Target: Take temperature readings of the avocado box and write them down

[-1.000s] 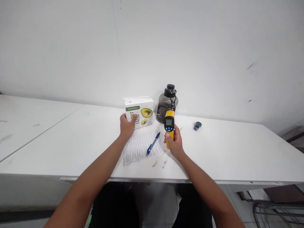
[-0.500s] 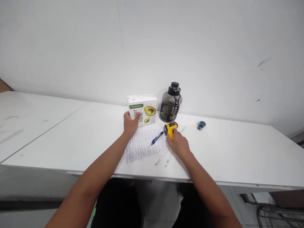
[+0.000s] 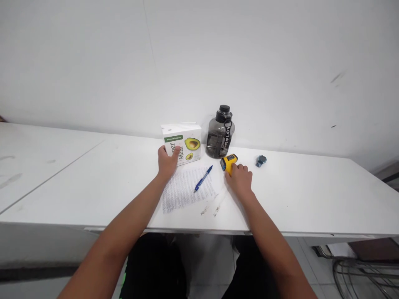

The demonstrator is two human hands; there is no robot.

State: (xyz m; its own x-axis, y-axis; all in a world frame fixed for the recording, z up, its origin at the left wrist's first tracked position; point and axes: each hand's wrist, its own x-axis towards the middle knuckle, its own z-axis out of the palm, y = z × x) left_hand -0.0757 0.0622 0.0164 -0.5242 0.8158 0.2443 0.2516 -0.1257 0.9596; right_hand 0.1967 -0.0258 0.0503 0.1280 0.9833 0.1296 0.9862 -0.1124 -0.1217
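Note:
My left hand (image 3: 167,162) grips the left side of a white box (image 3: 196,154) printed with avocados, thumb across its front. The box stands upright on the table. In my right hand (image 3: 241,179) is the handle of a yellow and black infrared thermometer (image 3: 230,162), with its head pointing left and away. Between my hands a blue pen (image 3: 203,179) lies slantwise on a sheet of paper (image 3: 177,193) covered in writing. Behind the thermometer stands a dark, see-through water bottle (image 3: 216,139) with a black lid, beside the box.
A small dark blue thing, perhaps a wristwatch (image 3: 261,160), lies to the right on the white table (image 3: 311,195). The wall (image 3: 264,74) rises at the table's back edge. Below on the right is a wire rack (image 3: 361,274).
My right hand has moved the thermometer rightward and slightly away, off the pen's tip, so the whole pen now shows. My left hand stays on the box. The view has shifted slightly.

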